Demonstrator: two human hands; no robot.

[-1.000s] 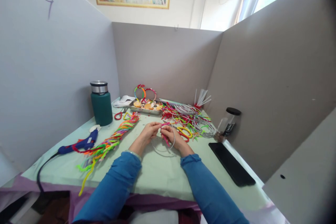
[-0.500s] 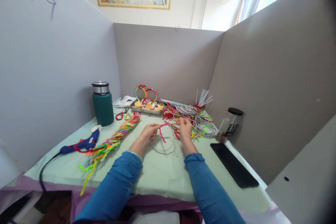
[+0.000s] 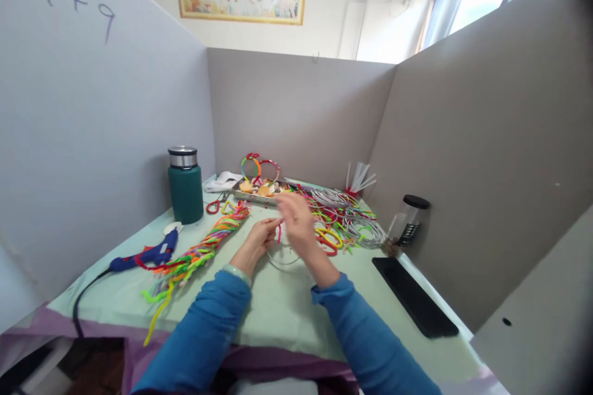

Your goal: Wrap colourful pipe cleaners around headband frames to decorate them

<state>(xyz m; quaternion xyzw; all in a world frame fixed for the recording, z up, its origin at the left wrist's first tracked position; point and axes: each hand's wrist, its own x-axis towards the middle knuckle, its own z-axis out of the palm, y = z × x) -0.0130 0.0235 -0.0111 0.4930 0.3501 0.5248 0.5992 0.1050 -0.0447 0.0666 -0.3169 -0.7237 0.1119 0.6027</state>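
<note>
My left hand is closed in a pinch on a pink pipe cleaner and on a thin white wire hoop that rests on the pale green table. My right hand is raised just above and to the right of it, blurred by motion, with its fingers curled near the pink pipe cleaner. Whether it grips anything is unclear. Both arms wear blue sleeves.
A bundle of coloured pipe cleaners lies left, beside a blue glue gun and a green flask. A metal tray, red scissors, a heap of hoops, a jar and a black phone surround.
My right hand swung out to the hoop pile on the right, then came back up over the left hand. The left hand stayed on the pink pipe cleaner and hoop.
</note>
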